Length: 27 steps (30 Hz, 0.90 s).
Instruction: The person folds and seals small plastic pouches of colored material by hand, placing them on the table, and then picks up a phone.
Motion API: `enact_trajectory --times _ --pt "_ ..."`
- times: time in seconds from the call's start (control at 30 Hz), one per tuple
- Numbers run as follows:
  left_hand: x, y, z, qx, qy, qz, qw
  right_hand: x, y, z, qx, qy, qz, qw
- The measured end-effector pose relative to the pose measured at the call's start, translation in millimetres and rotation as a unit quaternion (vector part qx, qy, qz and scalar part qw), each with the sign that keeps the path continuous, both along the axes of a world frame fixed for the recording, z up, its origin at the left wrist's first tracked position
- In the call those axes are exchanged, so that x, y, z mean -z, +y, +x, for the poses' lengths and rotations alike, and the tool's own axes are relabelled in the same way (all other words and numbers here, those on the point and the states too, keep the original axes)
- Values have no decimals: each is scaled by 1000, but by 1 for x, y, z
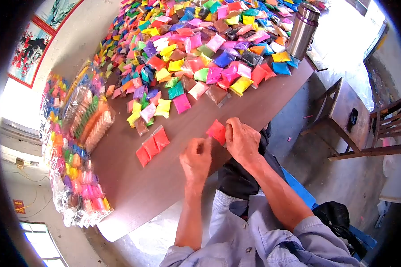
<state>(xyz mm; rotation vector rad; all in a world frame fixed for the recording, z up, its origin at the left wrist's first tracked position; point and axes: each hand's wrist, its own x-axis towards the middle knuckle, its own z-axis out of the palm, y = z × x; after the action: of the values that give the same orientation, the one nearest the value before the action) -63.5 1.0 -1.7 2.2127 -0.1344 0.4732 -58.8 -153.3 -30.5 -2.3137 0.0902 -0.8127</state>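
Note:
Near the table's front edge, my right hand (243, 140) pinches the right side of a red packet (216, 132). My left hand (196, 158), its fingers curled closed, is just left of that packet; whether anything is between its fingertips is hidden. Further left, several red packets (153, 146) lie side by side in a short row on the brown table (120, 187). A large heap of small packets in many colours (200, 58) covers the far part of the table.
Clear bags of colourful packets (78, 147) line the table's left edge. A steel flask (303, 31) stands upright at the far right corner. On the right are a wooden stool (343, 118) and a wooden chair (392, 129).

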Motion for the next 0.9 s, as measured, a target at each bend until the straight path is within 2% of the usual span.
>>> enact_trajectory --times 0.13,0.3,0.43,0.63,0.77,0.83,0.9 --pt "5 -13 -3 56 4 -8 998 -5 -2 -3 -6 12 -17 1000" --pt "-2 -3 14 2 45 34 998 -5 -1 -2 1 9 -6 1000" --pt "-7 5 21 1 55 40 998 -3 0 -1 -2 -12 3 1000" --pt "-5 -12 4 81 1 45 996 -2 -1 -2 -12 -6 11 1000" --pt "-5 -13 9 55 31 68 996 -2 -1 -2 -12 -31 9 999" --pt "-9 -9 17 47 69 40 996 -4 -1 -1 -13 -23 11 1000" --pt "-9 -4 26 24 48 71 996 -4 -1 -1 -13 -29 12 999"
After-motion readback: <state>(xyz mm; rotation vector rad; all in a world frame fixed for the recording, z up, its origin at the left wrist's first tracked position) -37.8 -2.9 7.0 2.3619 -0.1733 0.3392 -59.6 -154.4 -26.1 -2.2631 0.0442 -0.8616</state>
